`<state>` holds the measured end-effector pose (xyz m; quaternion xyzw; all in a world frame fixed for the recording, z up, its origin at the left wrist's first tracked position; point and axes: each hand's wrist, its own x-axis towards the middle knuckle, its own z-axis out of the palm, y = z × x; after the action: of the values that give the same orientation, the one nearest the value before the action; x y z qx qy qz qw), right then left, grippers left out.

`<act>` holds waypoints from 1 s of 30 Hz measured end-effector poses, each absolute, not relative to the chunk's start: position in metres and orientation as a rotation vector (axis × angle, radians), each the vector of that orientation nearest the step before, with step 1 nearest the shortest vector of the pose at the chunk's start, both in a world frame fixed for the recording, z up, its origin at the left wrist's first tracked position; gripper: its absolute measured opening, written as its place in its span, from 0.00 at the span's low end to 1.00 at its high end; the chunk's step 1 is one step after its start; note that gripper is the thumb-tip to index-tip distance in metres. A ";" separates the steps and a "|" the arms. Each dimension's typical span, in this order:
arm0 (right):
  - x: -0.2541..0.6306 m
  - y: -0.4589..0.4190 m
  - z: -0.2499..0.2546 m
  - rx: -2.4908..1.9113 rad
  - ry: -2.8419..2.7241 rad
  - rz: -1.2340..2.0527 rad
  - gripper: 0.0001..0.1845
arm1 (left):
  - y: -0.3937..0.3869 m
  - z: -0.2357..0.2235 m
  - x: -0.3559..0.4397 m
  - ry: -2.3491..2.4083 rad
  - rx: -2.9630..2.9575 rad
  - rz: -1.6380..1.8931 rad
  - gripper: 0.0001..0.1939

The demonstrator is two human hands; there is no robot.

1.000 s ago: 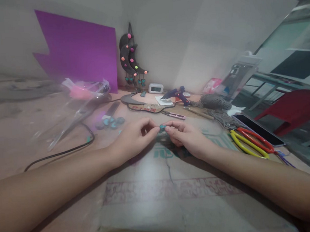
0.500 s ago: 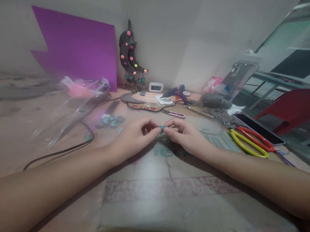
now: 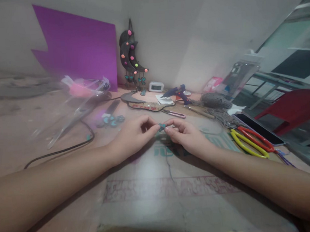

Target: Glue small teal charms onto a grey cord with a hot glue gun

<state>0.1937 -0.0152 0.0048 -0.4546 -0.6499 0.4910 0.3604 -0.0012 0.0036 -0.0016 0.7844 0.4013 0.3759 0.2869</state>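
Observation:
A small teal-and-grey piece (image 3: 161,127) is pinched between the fingertips of both hands, above the cardboard sheet (image 3: 140,209). My left hand (image 3: 135,135) grips its left side with thumb and forefinger. On the right side, my right hand (image 3: 184,132) closes thumb and forefinger on it. Its exact shape is too small to make out. Below the hands a thin grey strand (image 3: 169,168) trails over the cardboard. Left of my left hand lie several similar teal-and-grey pieces (image 3: 113,121).
Behind stand a moon-shaped hanging ornament (image 3: 129,52), a white clock (image 3: 156,86) and a glue gun (image 3: 178,92). A pink cutter (image 3: 174,114) lies beyond my hands. To the right are grey yarn (image 3: 215,101), yellow-and-red-handled scissors (image 3: 249,144) and a phone (image 3: 259,128). A black cable (image 3: 64,150) curves at left.
Both hands stay in nearly the same spot, with the fingers shifting slightly on the small piece. It turns a little between the fingertips. The view tilts very slightly.

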 end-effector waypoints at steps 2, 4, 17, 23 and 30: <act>0.194 -0.015 0.005 -1.182 -1.683 1.245 0.21 | 0.004 -0.002 -0.002 1.063 2.088 0.994 0.13; 0.194 -0.015 0.005 -1.195 -1.691 1.226 0.20 | 0.004 -0.003 -0.003 1.040 2.079 0.979 0.13; 0.197 -0.016 0.001 -1.278 -1.769 1.130 0.13 | 0.006 -0.004 -0.002 1.036 2.093 0.952 0.14; 0.196 -0.016 0.002 -1.306 -1.769 1.154 0.13 | 0.007 -0.004 -0.003 0.974 2.077 0.987 0.18; 0.194 -0.018 0.006 -1.289 -1.735 1.154 0.13 | 0.009 -0.001 -0.003 1.069 1.994 1.004 0.16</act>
<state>0.1944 -0.0179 0.0064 -0.4951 -0.6662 0.4430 0.3388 -0.0031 0.0087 -0.0013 0.7613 0.4082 0.3834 0.3267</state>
